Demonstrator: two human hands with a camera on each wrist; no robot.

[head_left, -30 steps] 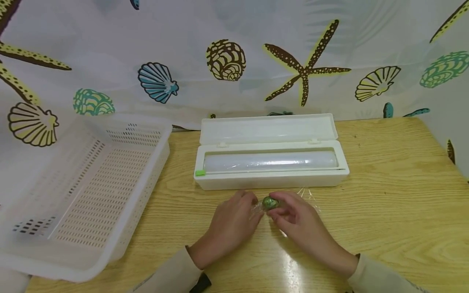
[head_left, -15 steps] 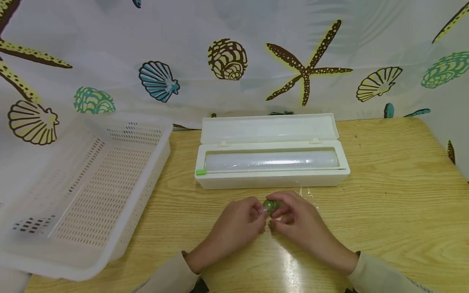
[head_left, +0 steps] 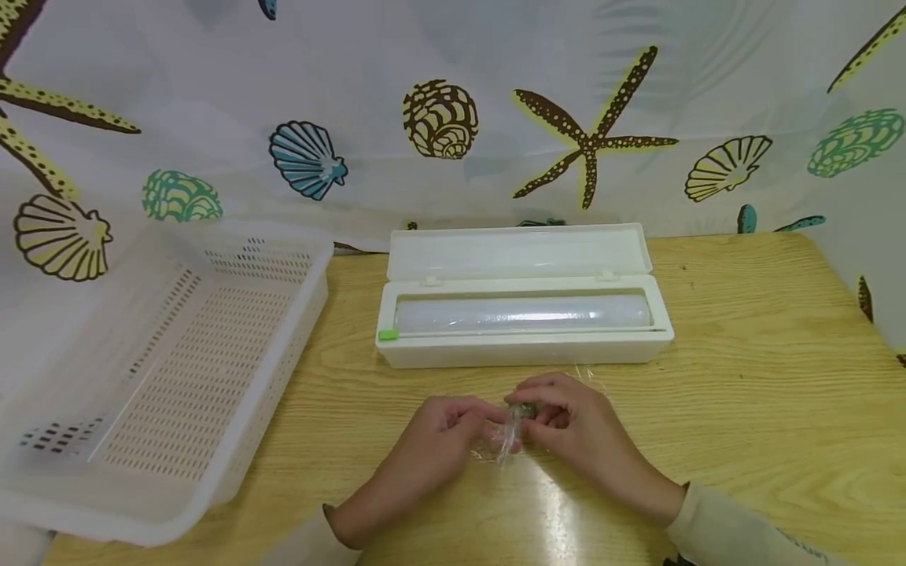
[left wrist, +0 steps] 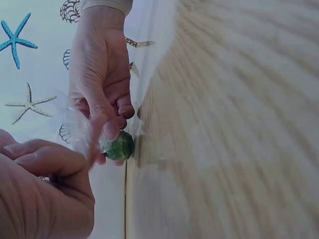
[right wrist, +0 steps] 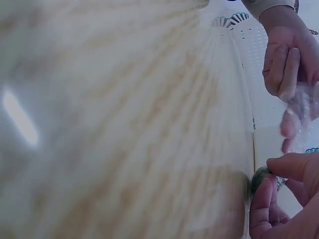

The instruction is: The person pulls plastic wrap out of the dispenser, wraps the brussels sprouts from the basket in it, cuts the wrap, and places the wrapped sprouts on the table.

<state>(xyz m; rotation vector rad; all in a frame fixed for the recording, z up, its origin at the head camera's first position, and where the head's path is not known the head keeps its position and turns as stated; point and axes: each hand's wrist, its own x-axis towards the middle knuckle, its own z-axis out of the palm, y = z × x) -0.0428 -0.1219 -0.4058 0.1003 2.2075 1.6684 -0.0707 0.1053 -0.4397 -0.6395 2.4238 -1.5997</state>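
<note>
Between the two hands, in front of the wrap box, is a small round green object (left wrist: 120,147) in clear cling film. My right hand (head_left: 586,428) pinches this object with its fingertips; in the right wrist view the thumb and fingers close on the green surface (right wrist: 260,179). My left hand (head_left: 439,431) holds the loose end of the cling film (head_left: 506,442), which stretches from the green object to its fingers. The right wrist view has this film (right wrist: 301,112) bunched at the left hand's fingers. Part of the green object is hidden by the fingers in the head view.
An open white box (head_left: 527,350) with a roll of cling film (head_left: 524,313) and a green slider (head_left: 388,335) stands behind the hands. A white perforated basket (head_left: 283,346) is at the left of the wooden table (head_left: 743,377). A patterned curtain (head_left: 495,47) hangs behind.
The left hand has drawn back slightly left and down, its fingers now straighter, with film visible between the hands. The right hand stays nearly in place, and the green object is more covered.
</note>
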